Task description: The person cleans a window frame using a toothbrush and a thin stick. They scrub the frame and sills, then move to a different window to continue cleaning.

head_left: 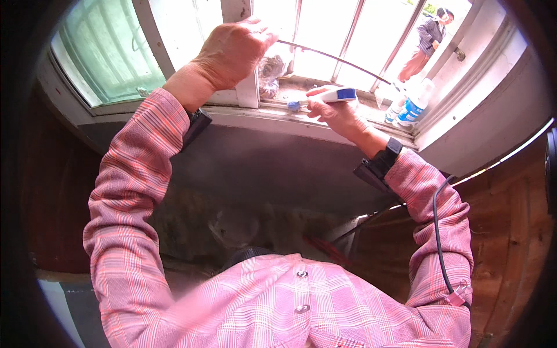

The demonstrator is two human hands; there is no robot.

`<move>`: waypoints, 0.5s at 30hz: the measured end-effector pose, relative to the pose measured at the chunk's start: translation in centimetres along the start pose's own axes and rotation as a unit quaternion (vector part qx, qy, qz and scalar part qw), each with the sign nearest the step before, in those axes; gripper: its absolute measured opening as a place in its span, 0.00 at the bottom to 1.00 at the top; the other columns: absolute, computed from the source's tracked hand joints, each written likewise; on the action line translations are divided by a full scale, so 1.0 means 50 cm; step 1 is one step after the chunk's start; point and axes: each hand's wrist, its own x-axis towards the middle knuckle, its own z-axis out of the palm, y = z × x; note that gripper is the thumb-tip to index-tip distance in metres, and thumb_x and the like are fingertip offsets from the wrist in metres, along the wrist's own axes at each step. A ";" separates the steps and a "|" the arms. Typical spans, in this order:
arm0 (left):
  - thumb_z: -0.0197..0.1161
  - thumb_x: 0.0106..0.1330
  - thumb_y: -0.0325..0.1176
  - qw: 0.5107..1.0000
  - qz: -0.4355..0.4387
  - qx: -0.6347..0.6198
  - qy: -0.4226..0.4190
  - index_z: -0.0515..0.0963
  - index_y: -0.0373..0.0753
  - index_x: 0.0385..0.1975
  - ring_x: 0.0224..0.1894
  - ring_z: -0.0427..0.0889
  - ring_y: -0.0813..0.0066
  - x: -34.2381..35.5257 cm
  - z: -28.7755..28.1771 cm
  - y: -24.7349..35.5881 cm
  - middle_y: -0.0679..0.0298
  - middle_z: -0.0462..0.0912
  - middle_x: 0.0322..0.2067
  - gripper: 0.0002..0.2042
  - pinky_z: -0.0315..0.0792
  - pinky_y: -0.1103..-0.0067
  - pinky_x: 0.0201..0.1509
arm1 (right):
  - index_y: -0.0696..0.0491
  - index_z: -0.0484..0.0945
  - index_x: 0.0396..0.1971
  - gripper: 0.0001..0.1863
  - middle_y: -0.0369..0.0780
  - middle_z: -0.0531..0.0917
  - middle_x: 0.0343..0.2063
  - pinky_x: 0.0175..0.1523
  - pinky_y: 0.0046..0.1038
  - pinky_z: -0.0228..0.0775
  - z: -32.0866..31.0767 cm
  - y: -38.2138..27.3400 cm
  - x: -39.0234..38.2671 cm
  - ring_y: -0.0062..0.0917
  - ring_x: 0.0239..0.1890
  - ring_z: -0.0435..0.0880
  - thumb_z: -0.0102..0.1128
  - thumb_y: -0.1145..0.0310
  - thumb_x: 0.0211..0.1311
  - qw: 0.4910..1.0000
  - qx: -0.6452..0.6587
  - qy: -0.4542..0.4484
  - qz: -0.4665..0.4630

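Between sill edge (279, 110) and bars (348, 40), the brush (332, 96)

Pink plaid shirt (249, 307), black wristbands (382, 162), cable (437, 232)

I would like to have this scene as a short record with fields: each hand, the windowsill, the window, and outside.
Left hand: raised by the white window post; whether it grips something is unclear
Right hand: holding a white-and-blue brush, blue bristles pointing left
Windowsill: two bottles near the right corner, one with a blue-and-white label; a crumpled, plastic-looking bundle beside the post
Window: metal bars, bright light behind
Outside: a person in a dark patterned top
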 end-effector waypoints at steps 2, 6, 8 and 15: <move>0.59 0.60 0.23 1.000 0.018 0.005 0.021 0.76 0.35 0.39 0.41 0.82 0.63 -0.006 0.008 -0.009 0.57 0.82 0.34 0.08 0.79 0.73 0.43 | 0.56 0.80 0.40 0.10 0.37 0.84 0.25 0.34 0.21 0.76 -0.010 0.001 -0.015 0.17 0.27 0.83 0.61 0.69 0.62 1.000 0.029 0.000 0.000; 0.56 0.66 0.27 0.997 -0.055 -0.048 0.000 0.76 0.34 0.41 0.36 0.84 0.61 0.004 -0.003 -0.006 0.55 0.83 0.33 0.07 0.78 0.71 0.40 | 0.57 0.81 0.40 0.11 0.38 0.84 0.25 0.33 0.21 0.77 -0.067 -0.024 -0.029 0.17 0.28 0.83 0.61 0.67 0.62 0.999 0.026 0.034 0.006; 0.53 0.69 0.29 0.969 -0.129 -0.205 0.051 0.76 0.34 0.42 0.34 0.84 0.63 0.003 0.005 0.005 0.56 0.83 0.32 0.08 0.78 0.72 0.39 | 0.58 0.80 0.40 0.14 0.39 0.85 0.25 0.31 0.20 0.77 -0.085 -0.025 -0.021 0.18 0.28 0.84 0.62 0.63 0.62 0.999 -0.021 0.032 -0.011; 0.48 0.73 0.30 0.889 -0.243 -0.370 0.115 0.73 0.34 0.36 0.24 0.75 0.80 -0.072 -0.004 0.060 0.64 0.79 0.28 0.08 0.72 0.82 0.30 | 0.57 0.79 0.41 0.15 0.40 0.84 0.29 0.32 0.22 0.77 0.040 -0.072 0.066 0.20 0.29 0.84 0.63 0.62 0.62 0.999 -0.003 -0.048 0.006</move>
